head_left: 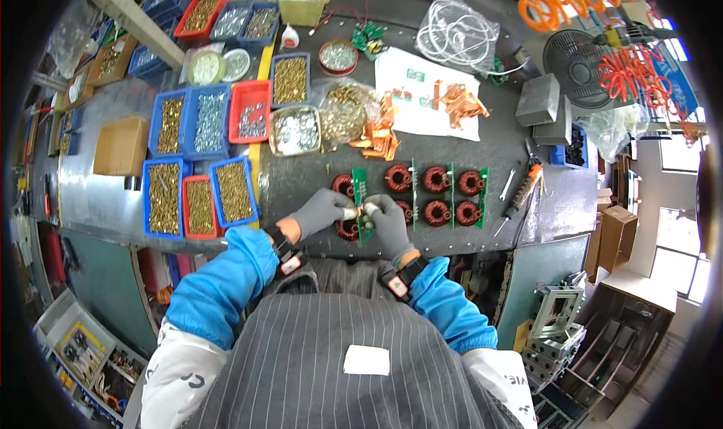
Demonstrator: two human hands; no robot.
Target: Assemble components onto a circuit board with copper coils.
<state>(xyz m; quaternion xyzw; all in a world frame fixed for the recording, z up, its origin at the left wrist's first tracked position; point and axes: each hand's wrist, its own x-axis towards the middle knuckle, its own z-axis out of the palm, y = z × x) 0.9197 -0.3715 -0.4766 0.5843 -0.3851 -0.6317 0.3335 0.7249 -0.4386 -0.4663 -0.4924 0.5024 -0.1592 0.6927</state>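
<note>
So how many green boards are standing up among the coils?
4: first board at left hand and right hand; second board, third board and fourth board in a row rightward.

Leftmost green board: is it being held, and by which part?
Left hand and right hand meet mid-length along the green board; whether they grip it or something small against it cannot be told.

Partial dark lettering [192,380] on white sleeves [172,405]; wrist labels [292,265] illegible.

A black fan [578,70] stands beside 2 grey blocks [538,100], near coiled orange hose [538,12] and clear plastic [616,129].
</note>
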